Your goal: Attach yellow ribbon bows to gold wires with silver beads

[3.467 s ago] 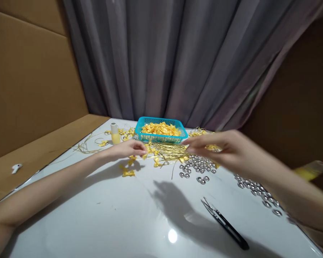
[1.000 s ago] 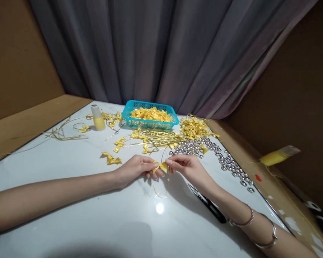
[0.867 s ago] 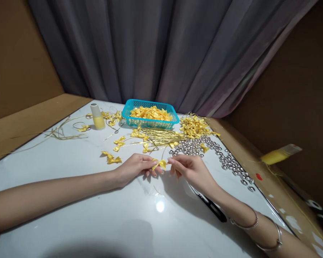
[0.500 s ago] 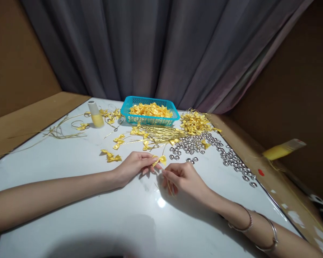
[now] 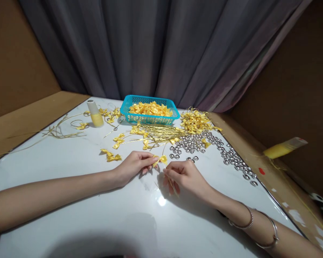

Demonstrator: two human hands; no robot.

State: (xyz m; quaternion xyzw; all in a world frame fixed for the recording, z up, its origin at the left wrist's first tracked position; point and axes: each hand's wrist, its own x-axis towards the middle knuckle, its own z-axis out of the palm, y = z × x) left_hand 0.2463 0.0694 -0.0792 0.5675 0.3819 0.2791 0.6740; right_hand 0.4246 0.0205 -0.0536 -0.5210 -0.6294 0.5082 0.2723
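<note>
Between the thumb and fingers of my left hand (image 5: 140, 162) is a yellow ribbon bow (image 5: 163, 159), held just above the white table (image 5: 118, 211). My right hand (image 5: 184, 175) is closed in a pinch just right of the bow, on a thin gold cord (image 5: 174, 187) whose loose end hangs below the fingers. Two bracelets circle my right wrist. Left of my left hand lie a few loose yellow bows (image 5: 111, 156). Beyond both hands is a bundle of gold cords (image 5: 161, 132), some with bows on them.
A blue basket (image 5: 150, 118) full of yellow bows stands at the back. Right of it is a heap of corded bows (image 5: 195, 122). Silver ring-like pieces (image 5: 191, 143) spread along the right. A bottle with yellow contents (image 5: 96, 114) stands at back left, near loose cords (image 5: 60, 130).
My right hand has shifted very slightly right, away from the bow, still pinching the cord. My left hand keeps its hold in nearly the same place.
</note>
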